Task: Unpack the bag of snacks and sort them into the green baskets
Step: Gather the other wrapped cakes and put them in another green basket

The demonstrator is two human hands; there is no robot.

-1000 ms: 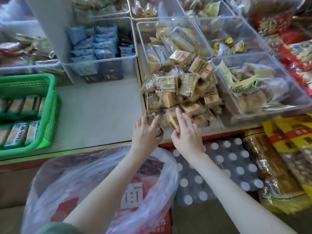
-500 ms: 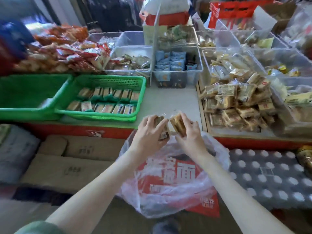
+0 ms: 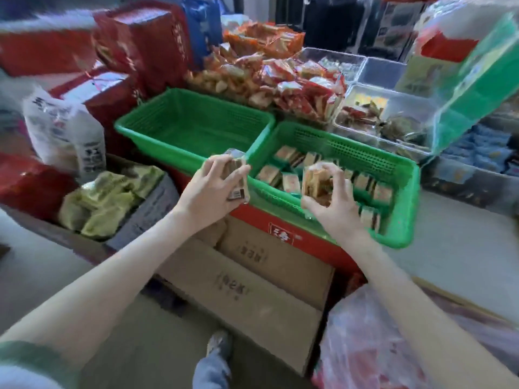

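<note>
Bag [image 3: 393, 349] at 5 o'clock. Centre: left hand [image 3: 209, 192] and right hand [image 3: 334, 206] each clasp wrapped snacks [image 3: 236, 164], light, crinkly, probably crumbly; best held by flat faces. Green baskets [image 3: 404, 197] beyond, 12 to 1 o'clock, one part-filled.

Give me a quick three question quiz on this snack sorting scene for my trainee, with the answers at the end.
1. True or false: the left hand and the right hand each hold snack packs.
2. Which basket already holds rows of packs? A the left one; B the right green basket; C neither.
3. Fill in: the plastic bag lies at the lower ___ of the view.
Key: 1 true; 2 B; 3 right.
</note>
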